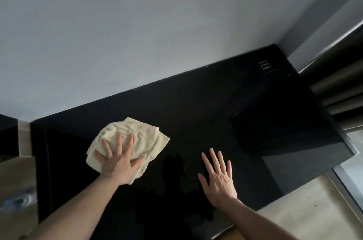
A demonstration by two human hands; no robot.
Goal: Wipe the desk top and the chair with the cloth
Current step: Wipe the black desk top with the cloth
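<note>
A crumpled cream cloth (137,135) lies on the glossy black desk top (196,106), towards its left side. My left hand (117,159) presses flat on the cloth with its fingers spread. My right hand (218,177) lies flat on the bare desk top to the right of the cloth, fingers straight and spread, holding nothing. No chair is in view.
A pale wall (137,33) runs along the desk's far edge. A small black card with white print (266,66) sits at the far right corner. Curtain folds (337,90) hang at the right. Light floor (306,208) shows beyond the desk's right edge.
</note>
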